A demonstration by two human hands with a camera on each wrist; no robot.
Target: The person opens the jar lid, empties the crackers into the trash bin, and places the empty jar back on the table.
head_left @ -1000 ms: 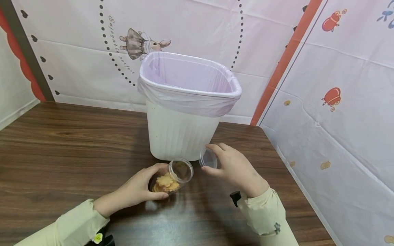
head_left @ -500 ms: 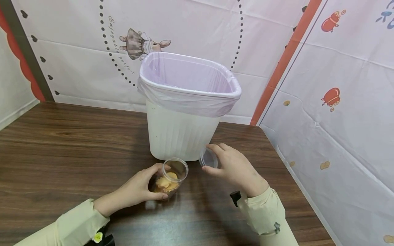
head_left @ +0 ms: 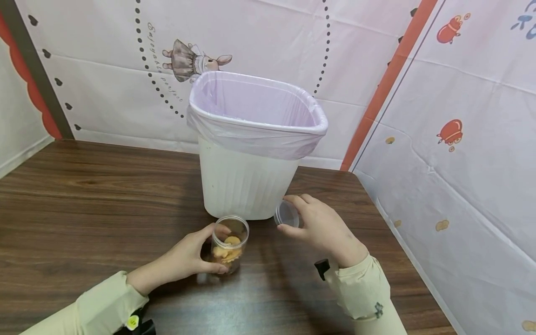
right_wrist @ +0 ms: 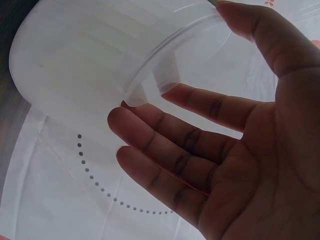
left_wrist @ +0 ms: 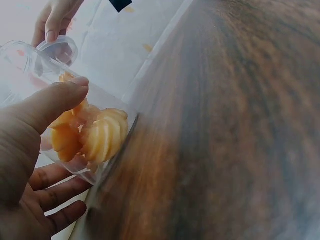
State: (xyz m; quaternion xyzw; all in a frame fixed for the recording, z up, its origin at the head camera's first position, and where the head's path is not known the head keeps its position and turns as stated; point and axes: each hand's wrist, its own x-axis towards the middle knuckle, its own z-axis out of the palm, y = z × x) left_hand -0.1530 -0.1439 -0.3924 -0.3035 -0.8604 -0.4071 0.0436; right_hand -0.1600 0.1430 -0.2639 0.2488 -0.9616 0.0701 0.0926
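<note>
Two hands work near each other, and both grasp something: the left hand (head_left: 186, 256) curls its thumb and fingers around a clear round jar (head_left: 230, 244), and the right hand (head_left: 324, 231) pinches a clear lid (head_left: 288, 214) by its rim between thumb and fingertips. Seen from the head view, the jar lies at about three o'clock from the left hand, its open mouth facing up, close to upright; whether its base rests on the surface (head_left: 104, 209) is hard to tell. Golden, ridged biscuits (head_left: 227, 253) lie in its lower part. The lid is at two o'clock from the jar, apart from it and tipped on edge. Pale green sleeves are gathered at both wrists, the left cuff (head_left: 109, 298) at eight o'clock from the jar and the right cuff (head_left: 358, 286) at four. Just beyond, at about twelve o'clock from the jar, a white bin (head_left: 247, 181) stands on the dark, wood-grained surface, a lilac liner (head_left: 268, 140) folded over its rim. Behind it hangs a pale printed sheet (head_left: 268, 37), with a rabbit figure (head_left: 184, 60) at eleven o'clock from the bin.
</note>
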